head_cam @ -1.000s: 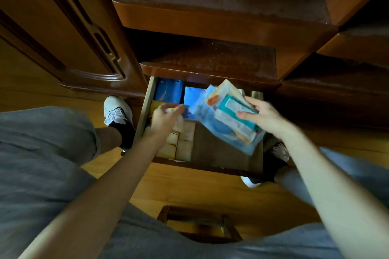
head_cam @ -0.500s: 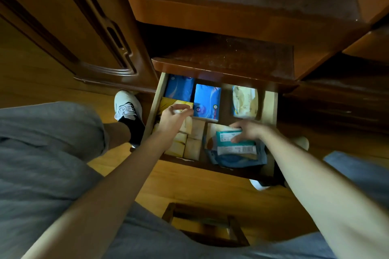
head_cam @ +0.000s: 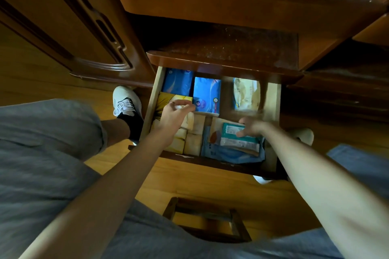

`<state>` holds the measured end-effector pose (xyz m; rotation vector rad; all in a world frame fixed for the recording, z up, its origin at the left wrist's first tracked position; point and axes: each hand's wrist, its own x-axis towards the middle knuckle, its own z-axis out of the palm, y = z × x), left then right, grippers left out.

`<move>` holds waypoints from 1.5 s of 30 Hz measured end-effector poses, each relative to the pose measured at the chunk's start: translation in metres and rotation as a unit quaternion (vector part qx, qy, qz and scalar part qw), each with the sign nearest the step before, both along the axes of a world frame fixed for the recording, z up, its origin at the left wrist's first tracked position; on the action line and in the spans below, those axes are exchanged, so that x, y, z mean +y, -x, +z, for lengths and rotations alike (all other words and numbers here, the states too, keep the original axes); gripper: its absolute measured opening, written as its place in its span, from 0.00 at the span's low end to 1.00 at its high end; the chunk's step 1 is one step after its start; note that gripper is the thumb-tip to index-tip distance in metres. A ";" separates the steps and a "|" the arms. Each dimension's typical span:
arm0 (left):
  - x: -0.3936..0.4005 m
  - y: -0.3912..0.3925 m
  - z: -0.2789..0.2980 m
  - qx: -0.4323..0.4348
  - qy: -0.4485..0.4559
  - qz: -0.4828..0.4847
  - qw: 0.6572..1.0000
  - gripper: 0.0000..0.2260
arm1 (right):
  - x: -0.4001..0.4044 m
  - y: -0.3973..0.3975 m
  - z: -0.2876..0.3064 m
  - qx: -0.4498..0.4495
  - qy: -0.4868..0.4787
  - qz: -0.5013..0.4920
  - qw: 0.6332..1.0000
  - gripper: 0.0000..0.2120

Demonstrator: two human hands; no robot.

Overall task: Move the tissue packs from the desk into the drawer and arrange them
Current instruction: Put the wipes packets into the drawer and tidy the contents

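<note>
Both arms are bare from the elbow down, no sleeves, no watch or bracelet on either wrist. The left hand (head_cam: pixel 175 114) wears a thin ring on one finger; the right hand (head_cam: pixel 253 127) is blurred and I can make out nothing on it. The legs are in loose grey shorts (head_cam: pixel 42 153) of soft, slightly creased cloth. On the left foot there is a white trainer (head_cam: pixel 124 99) with white laces and a dark stripe across the upper, over a black ankle sock (head_cam: pixel 133 122). The other shoe (head_cam: pixel 303 134) looks white too, mostly hidden
</note>
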<state>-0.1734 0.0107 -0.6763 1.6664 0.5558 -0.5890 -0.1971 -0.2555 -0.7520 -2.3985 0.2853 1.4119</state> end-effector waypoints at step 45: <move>0.001 0.006 0.000 -0.010 -0.029 0.019 0.999 0.09 | 0.026 -0.017 0.000 -0.242 0.168 -0.068 0.953 0.25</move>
